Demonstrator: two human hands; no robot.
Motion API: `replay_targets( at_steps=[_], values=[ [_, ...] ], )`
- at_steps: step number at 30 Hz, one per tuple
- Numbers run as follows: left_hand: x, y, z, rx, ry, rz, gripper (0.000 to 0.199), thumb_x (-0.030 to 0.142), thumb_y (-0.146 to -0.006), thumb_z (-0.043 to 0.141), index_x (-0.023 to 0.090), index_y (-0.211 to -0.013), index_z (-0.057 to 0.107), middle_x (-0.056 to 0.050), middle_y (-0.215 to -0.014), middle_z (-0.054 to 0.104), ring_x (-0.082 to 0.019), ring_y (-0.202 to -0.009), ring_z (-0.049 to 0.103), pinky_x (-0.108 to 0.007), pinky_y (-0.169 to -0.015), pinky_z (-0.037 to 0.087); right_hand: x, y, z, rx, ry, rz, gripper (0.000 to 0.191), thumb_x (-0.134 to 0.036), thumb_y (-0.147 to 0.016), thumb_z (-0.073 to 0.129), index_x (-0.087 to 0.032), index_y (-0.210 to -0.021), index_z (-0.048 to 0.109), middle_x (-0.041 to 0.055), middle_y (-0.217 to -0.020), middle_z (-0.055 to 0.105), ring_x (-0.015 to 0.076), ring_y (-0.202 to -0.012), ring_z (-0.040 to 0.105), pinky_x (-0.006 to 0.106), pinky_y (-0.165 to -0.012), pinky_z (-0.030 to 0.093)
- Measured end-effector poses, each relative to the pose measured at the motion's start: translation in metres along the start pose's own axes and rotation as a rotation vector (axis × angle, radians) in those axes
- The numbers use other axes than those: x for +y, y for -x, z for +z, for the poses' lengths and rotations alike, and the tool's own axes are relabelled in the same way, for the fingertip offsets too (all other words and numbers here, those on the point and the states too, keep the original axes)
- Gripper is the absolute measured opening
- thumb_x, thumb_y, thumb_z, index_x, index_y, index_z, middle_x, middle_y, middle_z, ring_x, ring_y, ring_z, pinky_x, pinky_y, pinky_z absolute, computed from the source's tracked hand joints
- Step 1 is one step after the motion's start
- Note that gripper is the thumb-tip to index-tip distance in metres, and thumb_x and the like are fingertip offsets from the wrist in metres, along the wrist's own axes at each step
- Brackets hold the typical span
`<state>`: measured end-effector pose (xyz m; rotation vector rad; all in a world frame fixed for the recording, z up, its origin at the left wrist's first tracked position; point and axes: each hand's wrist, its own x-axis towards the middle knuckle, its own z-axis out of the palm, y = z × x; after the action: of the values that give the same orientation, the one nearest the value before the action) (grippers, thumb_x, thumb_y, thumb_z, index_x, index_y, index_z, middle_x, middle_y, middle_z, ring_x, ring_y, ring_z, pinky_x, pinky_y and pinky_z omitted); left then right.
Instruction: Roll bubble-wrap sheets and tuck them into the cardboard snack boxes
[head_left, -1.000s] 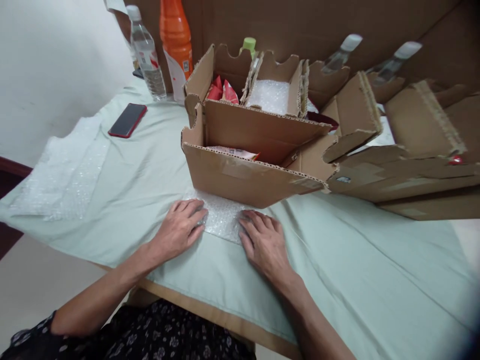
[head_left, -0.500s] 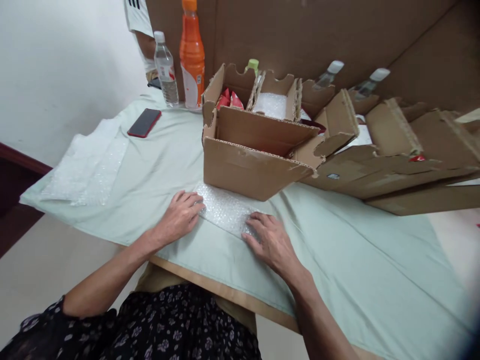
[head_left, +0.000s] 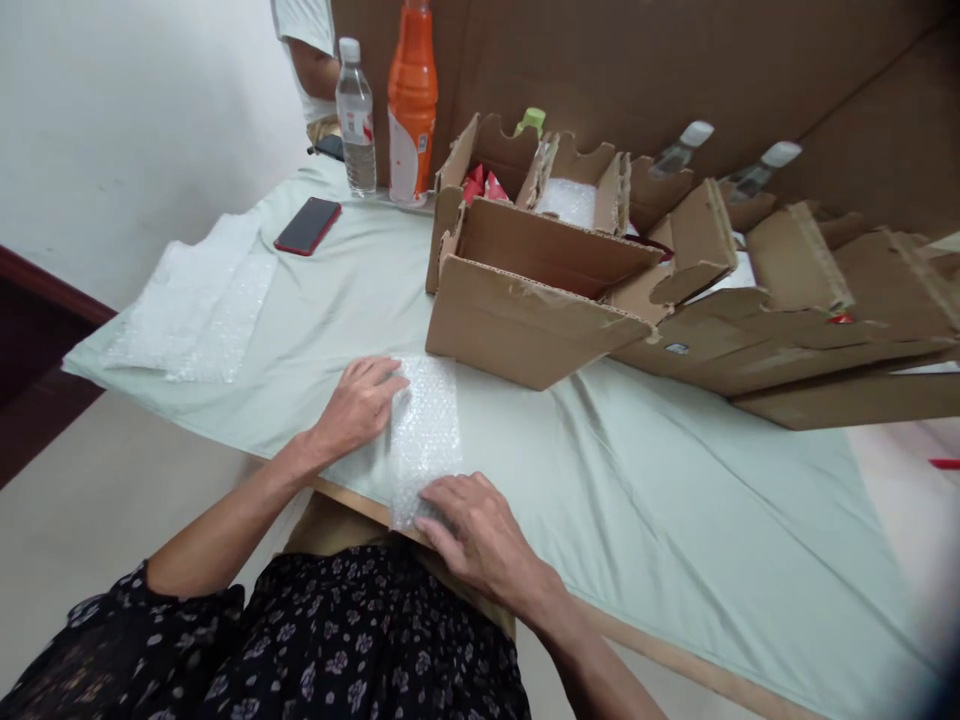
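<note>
A narrow piece of clear bubble wrap (head_left: 427, 425) lies on the cloth in front of me, its long side pointing towards my body. Its near end reaches the table's front edge. My left hand (head_left: 367, 400) grips the wrap's far left corner with bent fingers. At the near end, my right hand (head_left: 469, 525) has its fingers on top of the wrap and its thumb at the edge; what lies under the fingertips is hidden. Just beyond the wrap stands an open cardboard box (head_left: 536, 330).
More bubble wrap sheets (head_left: 195, 300) lie at the left. A phone (head_left: 307, 226), a water bottle (head_left: 356, 125) and an orange bottle (head_left: 412, 110) stand or lie behind. Cardboard dividers (head_left: 787, 260) line the right back. A person's arm (head_left: 313, 70) shows at the far side.
The bubble wrap has turned from lying crosswise to pointing towards me. My right hand has come nearer to my body and left with its end; my left hand stays at the other end.
</note>
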<state>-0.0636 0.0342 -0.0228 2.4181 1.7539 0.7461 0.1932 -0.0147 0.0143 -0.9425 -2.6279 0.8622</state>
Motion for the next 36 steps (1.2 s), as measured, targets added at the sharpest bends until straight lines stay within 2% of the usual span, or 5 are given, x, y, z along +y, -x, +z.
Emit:
replay_targets(
  at_steps=[5,10,18,27,36],
  values=[
    [0.035,0.035,-0.016,0.061,0.143,0.08,0.031,0.006,-0.091,0.053,0.018,-0.113,0.071,-0.012,-0.124,0.072,-0.028,-0.124,0.061,-0.05,-0.106,0.049,0.017,0.005,-0.006,0.104,0.02,-0.034,0.022,-0.025,-0.095,0.064,-0.021,-0.116,0.068,0.0094,-0.114,0.075,0.0246,-0.102,0.068,0.041,-0.09,0.05],
    [0.058,0.06,-0.02,-0.08,0.293,0.088,0.025,0.012,-0.093,0.057,0.019,-0.114,0.071,-0.009,-0.114,0.074,-0.025,-0.116,0.064,-0.046,-0.102,0.052,0.022,0.013,0.0,0.019,0.146,-0.12,0.032,-0.022,-0.089,0.07,-0.021,-0.121,0.067,0.0118,-0.133,0.068,0.0296,-0.119,0.062,0.047,-0.096,0.052],
    [0.065,0.068,-0.022,-0.121,0.36,0.058,0.028,0.027,-0.088,0.069,0.019,-0.115,0.07,-0.012,-0.122,0.072,-0.028,-0.118,0.063,-0.049,-0.104,0.049,0.025,0.009,0.02,0.219,0.219,-0.173,0.02,-0.012,-0.096,0.055,-0.021,-0.103,0.072,0.01,-0.117,0.074,0.0254,-0.107,0.065,0.042,-0.087,0.055],
    [0.069,0.078,-0.018,-0.144,0.345,0.06,0.028,0.025,-0.086,0.069,0.02,-0.114,0.069,-0.011,-0.121,0.071,-0.029,-0.119,0.063,-0.051,-0.106,0.047,0.024,0.014,0.008,0.073,0.21,-0.192,0.027,-0.02,-0.092,0.062,-0.018,-0.119,0.069,0.0142,-0.131,0.07,0.03,-0.119,0.063,0.049,-0.095,0.056],
    [0.067,0.082,-0.021,-0.241,0.3,0.104,0.049,0.023,-0.08,0.073,0.021,-0.129,0.063,-0.013,-0.134,0.065,-0.031,-0.128,0.058,-0.053,-0.113,0.044,0.031,0.005,0.024,0.292,0.153,-0.205,0.023,-0.011,-0.095,0.054,-0.021,-0.101,0.074,0.0094,-0.11,0.078,0.0236,-0.1,0.069,0.04,-0.085,0.057]
  ],
)
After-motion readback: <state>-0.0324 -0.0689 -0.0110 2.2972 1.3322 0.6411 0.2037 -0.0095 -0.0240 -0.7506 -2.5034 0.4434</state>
